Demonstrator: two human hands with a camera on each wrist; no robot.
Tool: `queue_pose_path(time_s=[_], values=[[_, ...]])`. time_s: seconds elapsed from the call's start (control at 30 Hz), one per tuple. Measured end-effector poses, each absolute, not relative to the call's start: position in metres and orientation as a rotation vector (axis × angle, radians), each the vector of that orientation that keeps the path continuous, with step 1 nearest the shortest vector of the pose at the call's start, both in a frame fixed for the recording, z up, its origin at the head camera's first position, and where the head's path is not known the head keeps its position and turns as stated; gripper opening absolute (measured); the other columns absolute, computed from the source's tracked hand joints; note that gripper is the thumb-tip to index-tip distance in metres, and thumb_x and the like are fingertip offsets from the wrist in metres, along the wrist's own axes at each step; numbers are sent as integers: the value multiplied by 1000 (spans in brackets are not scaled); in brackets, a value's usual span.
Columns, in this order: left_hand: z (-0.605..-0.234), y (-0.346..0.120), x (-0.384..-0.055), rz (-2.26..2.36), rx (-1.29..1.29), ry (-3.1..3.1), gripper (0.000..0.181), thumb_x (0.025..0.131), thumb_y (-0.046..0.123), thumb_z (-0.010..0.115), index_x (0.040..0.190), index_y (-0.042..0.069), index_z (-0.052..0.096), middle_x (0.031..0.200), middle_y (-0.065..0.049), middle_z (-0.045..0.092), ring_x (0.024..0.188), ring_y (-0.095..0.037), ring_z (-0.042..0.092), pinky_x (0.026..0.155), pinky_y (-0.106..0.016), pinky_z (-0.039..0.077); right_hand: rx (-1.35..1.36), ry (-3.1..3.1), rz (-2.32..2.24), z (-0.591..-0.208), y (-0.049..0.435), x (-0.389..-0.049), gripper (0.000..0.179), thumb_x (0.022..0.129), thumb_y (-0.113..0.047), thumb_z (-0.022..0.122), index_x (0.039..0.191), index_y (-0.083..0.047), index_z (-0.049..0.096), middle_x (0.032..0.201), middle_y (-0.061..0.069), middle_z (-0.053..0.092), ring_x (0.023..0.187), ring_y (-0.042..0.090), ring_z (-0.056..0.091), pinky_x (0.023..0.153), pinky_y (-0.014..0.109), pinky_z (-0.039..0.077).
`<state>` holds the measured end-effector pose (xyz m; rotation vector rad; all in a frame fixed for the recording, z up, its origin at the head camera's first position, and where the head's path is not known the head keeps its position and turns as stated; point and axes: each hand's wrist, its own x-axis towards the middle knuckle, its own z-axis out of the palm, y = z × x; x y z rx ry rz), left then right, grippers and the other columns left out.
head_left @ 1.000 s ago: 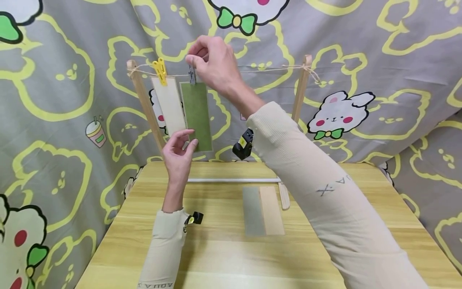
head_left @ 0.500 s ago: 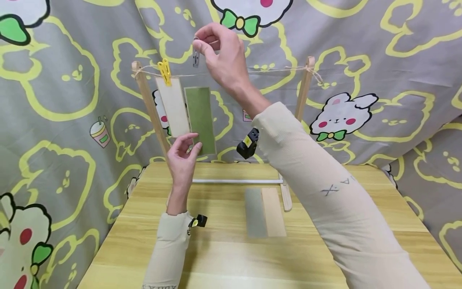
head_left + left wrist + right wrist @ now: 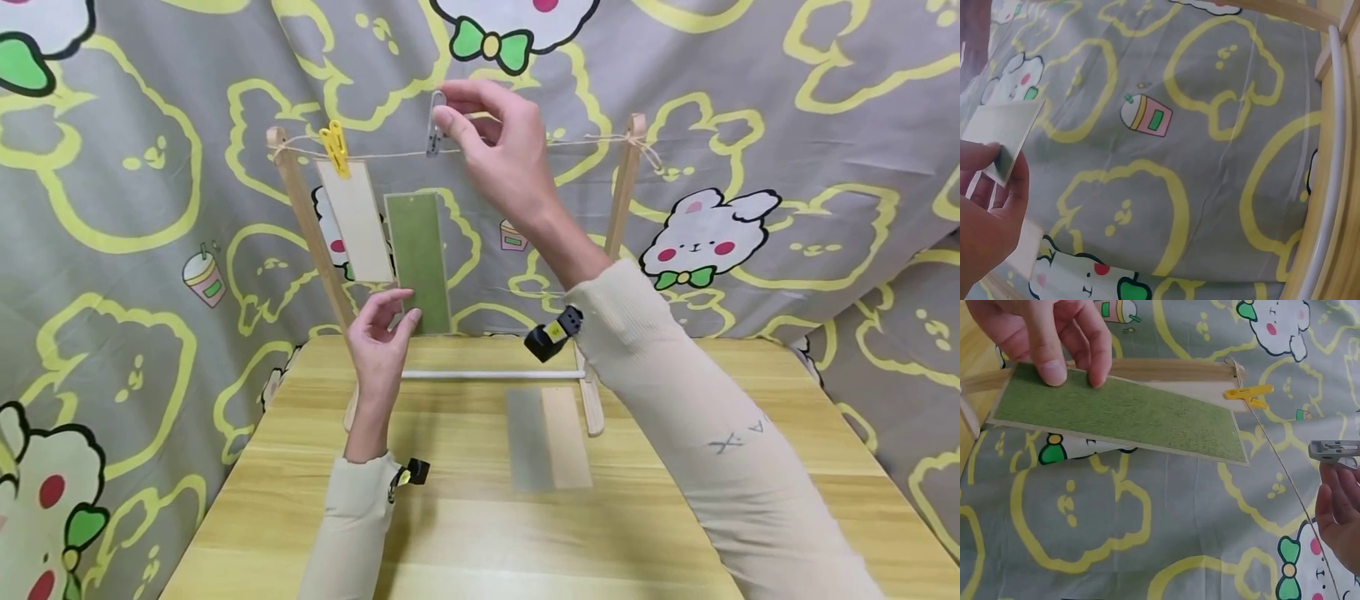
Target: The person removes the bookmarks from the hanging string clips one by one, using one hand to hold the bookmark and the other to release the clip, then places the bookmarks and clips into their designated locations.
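My left hand [image 3: 378, 333] pinches the lower left edge of a green rectangular card [image 3: 420, 258], holding it upright a little below the string [image 3: 390, 156]. Its top edge hangs free of the line. Above and to the right, my right hand [image 3: 502, 142] pinches a grey clothespin [image 3: 433, 125] in front of the string. In the right wrist view the grey clothespin [image 3: 1334, 450] is apart from the green card [image 3: 1129, 412]. A cream card [image 3: 356, 221] hangs from the string at left, clipped by a yellow clothespin [image 3: 335, 148].
The string runs between two wooden posts, the left post [image 3: 311, 225] and the right post [image 3: 624, 192]. A white rod [image 3: 487, 375] joins them low down. A grey card [image 3: 527, 437] and a beige card [image 3: 566, 437] lie on the wooden table [image 3: 465, 542]. Patterned cloth [image 3: 570, 50] hangs behind.
The grey clothespin has come off the green card and the line, rising, then moving right and down with my right hand. My left hand has lowered the green card slightly.
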<state>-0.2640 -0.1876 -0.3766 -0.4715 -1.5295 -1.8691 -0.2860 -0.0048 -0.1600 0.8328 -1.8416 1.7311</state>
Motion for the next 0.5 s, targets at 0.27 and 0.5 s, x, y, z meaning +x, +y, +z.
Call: queue_pose_path(time_s=[0.27, 0.5], values=[[-388, -185, -252, -1907, -437, -1564, 30, 85, -22, 68, 113, -19, 63, 107, -7, 72, 94, -14, 65, 79, -21, 58, 869, -1744, 1818, -198, 21, -283, 29, 98, -10, 70, 124, 3, 70, 115, 10, 71, 97, 20, 72, 88, 35, 59], [-389, -180, -244, -1916, -452, -1565, 31, 84, -23, 68, 114, -20, 62, 107, -7, 70, 95, -13, 65, 81, -22, 58, 855, -1711, 1817, -219, 37, -275, 28, 98, -8, 70, 124, 3, 70, 113, 10, 72, 93, 24, 71, 85, 36, 59]])
